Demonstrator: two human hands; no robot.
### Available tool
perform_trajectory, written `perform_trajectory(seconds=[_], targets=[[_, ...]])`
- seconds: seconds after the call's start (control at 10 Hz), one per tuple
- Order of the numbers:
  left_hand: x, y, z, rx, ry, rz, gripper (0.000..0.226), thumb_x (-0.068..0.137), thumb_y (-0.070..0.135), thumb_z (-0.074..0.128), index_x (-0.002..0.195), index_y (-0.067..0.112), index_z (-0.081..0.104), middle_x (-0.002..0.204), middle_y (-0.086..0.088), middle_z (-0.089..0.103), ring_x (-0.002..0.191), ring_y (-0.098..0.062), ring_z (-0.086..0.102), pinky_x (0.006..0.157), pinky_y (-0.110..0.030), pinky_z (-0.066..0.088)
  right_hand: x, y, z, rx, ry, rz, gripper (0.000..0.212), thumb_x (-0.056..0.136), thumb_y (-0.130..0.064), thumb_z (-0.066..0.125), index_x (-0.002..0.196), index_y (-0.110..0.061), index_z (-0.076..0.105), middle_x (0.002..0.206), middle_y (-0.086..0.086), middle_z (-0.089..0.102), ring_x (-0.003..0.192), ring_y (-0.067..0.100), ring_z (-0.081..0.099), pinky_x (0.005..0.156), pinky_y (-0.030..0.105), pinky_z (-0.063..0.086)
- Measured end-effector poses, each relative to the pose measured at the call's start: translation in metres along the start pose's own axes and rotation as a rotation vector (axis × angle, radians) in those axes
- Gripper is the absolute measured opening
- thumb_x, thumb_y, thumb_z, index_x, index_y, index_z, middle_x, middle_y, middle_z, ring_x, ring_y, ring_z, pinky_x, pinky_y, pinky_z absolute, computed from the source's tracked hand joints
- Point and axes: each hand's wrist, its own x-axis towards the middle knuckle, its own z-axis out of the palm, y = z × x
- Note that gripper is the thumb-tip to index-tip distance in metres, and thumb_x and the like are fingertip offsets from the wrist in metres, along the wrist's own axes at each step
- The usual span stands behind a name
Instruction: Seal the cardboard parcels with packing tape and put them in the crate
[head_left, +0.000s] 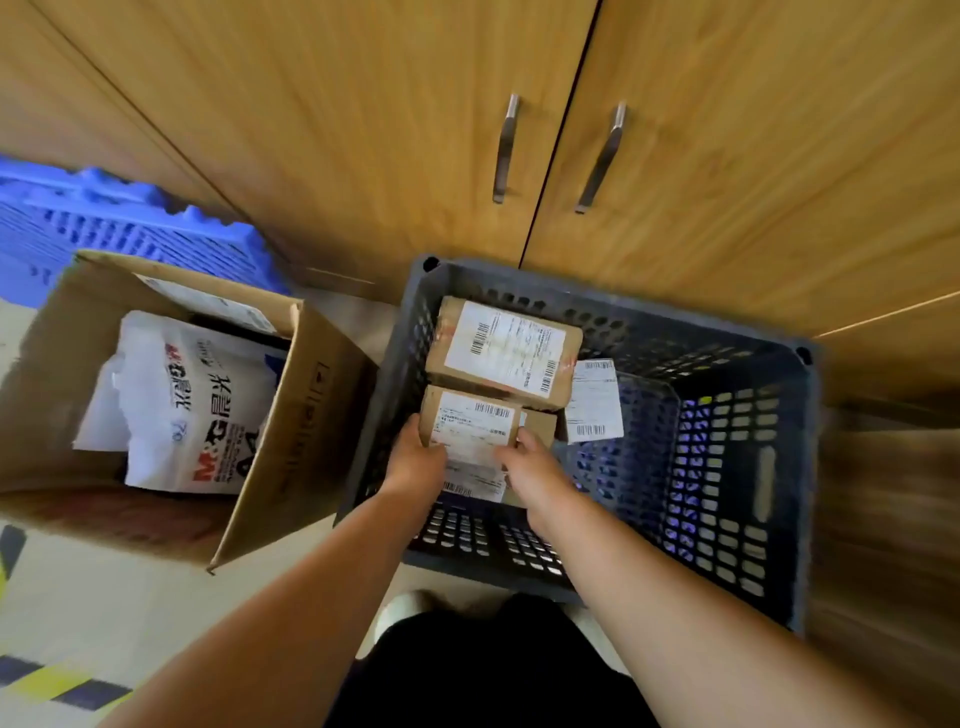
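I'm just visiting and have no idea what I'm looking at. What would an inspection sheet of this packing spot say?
Surface: pale floor, with striped tape at the near left.
Job's things: grey crate holding a labelled parcel at its far side; a second parcel held just in front of it; no packing tape seen.
Clutter: open cardboard box of white paper packs, left of the crate.
Hands: left hand and right hand grip the second parcel from either side.
Cables: nothing seen.
Surroundings: wooden cupboard doors with metal handles; blue plastic crate at far left.
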Motion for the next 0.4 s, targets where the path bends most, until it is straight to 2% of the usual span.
perform_trajectory(seconds=[0.2, 0.3, 0.4], targets=[[0.022, -0.008, 0.0, 0.038, 0.014, -0.019, 0.063, 0.096, 0.005, 0.04, 0.151, 0.029, 0.02, 0.146, -0.005, 0.043, 0.129, -0.026, 0.045, 0.101, -0.039, 0.04, 0.017, 0.0, 0.007, -0.023, -0.013, -0.029, 0.029, 0.096, -0.012, 0.045, 0.123, -0.019, 0.055, 0.124, 0.002, 0.061, 0.11, 0.02, 0.056, 0.097, 0.036, 0.045], [0.015, -0.001, -0.002, 0.028, 0.031, -0.038, 0.061, 0.099, 0.007, 0.038, 0.152, 0.028, 0.017, 0.147, -0.006, 0.041, 0.13, -0.027, 0.042, 0.1, -0.036, 0.037, 0.007, 0.0, 0.003, -0.046, -0.03, -0.035, 0.03, 0.097, -0.014, 0.046, 0.125, -0.021, 0.053, 0.127, 0.0, 0.059, 0.111, 0.018, 0.055, 0.097, 0.035, 0.045], [-0.014, 0.015, -0.007, 0.063, 0.031, 0.032, 0.051, 0.099, 0.007, 0.039, 0.147, 0.023, 0.032, 0.131, -0.002, 0.051, 0.12, -0.026, 0.051, 0.086, -0.028, 0.041, -0.017, -0.006, -0.006, -0.048, -0.013, -0.015, 0.035, 0.097, -0.016, 0.049, 0.133, -0.018, 0.049, 0.119, -0.002, 0.055, 0.106, 0.015, 0.052, 0.09, 0.028, 0.042]])
